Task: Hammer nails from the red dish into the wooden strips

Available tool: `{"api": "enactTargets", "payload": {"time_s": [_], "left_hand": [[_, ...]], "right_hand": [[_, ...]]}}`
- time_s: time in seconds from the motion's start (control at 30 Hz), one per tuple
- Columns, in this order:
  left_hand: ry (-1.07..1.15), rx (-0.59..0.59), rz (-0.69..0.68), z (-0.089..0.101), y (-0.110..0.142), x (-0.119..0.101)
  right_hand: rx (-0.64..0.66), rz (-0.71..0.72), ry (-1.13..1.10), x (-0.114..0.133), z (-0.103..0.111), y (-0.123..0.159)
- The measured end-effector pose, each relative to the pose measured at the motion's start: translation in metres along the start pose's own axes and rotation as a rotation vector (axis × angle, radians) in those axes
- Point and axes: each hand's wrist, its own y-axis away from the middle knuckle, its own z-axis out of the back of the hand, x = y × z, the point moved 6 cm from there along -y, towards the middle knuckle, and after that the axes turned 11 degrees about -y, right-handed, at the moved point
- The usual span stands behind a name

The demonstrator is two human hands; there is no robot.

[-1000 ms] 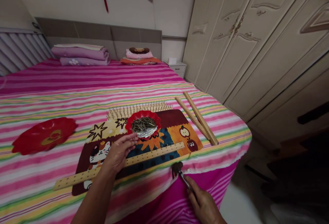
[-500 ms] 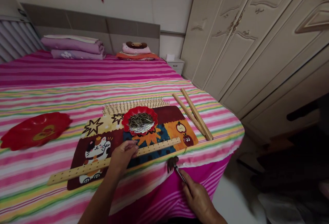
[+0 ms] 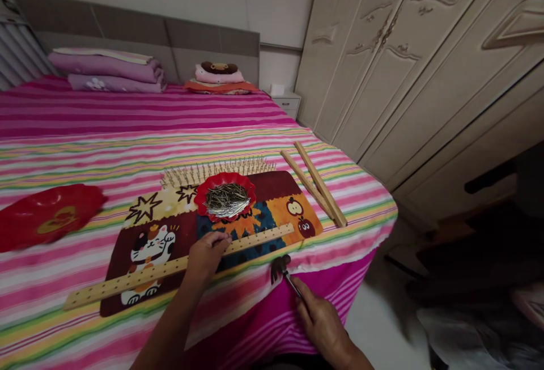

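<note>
My left hand (image 3: 207,255) rests on a long wooden strip with holes (image 3: 127,279), its fingers curled together at the strip's top edge; what they pinch, if anything, is too small to see. The strip lies across a colourful cartoon mat (image 3: 272,220). Just beyond it sits a red dish full of small metal nails (image 3: 225,196). My right hand (image 3: 323,324) grips the handle of a small hammer (image 3: 281,271), whose dark head rests at the bed's near edge.
Behind the dish stands a wooden strip bristling with upright nails (image 3: 212,170). Two plain wooden strips (image 3: 317,184) lie at the right of the mat. A second red dish (image 3: 45,217) sits at the far left. Wardrobe doors (image 3: 403,64) stand to the right.
My left hand drew back from the red dish of nails and came down on the holed wooden strip. My right hand kept hold of the hammer. The view shifted slightly right.
</note>
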Motion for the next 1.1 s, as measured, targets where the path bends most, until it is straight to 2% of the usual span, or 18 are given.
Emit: {"api": "enactTargets", "payload": {"time_s": [0.17,0.27,0.37,0.43,0.57,0.67,0.87,1.0,1.1], "left_hand": [[-0.051,-0.069,-0.132,-0.002,0.0,-0.002],[-0.091,-0.085,-0.166,-0.003,0.002,-0.003],[-0.114,-0.095,-0.188,-0.005,0.004,-0.004],[-0.123,-0.103,-0.202,-0.005,0.004,-0.004],[-0.14,-0.111,-0.226,-0.006,0.004,-0.004],[-0.163,-0.109,-0.245,-0.007,0.004,-0.004],[-0.195,-0.146,-0.288,-0.01,0.004,-0.001],[-0.174,-0.146,-0.304,-0.013,0.004,0.0],[-0.171,-0.152,-0.293,-0.013,0.006,-0.001]], "right_hand": [[-0.007,-0.011,-0.075,0.0,0.004,0.0],[-0.01,-0.048,-0.206,0.011,0.008,0.0],[0.006,-0.18,-0.523,0.035,0.009,-0.005],[0.016,-0.191,-0.674,0.061,0.01,-0.016],[0.069,-0.052,-0.666,0.112,0.011,-0.048],[0.085,-0.028,-0.664,0.129,0.005,-0.069],[0.083,-0.071,-0.695,0.127,-0.008,-0.08],[0.097,-0.08,-0.68,0.118,0.0,-0.064],[0.134,-0.053,-0.585,0.101,0.01,-0.043]]}}
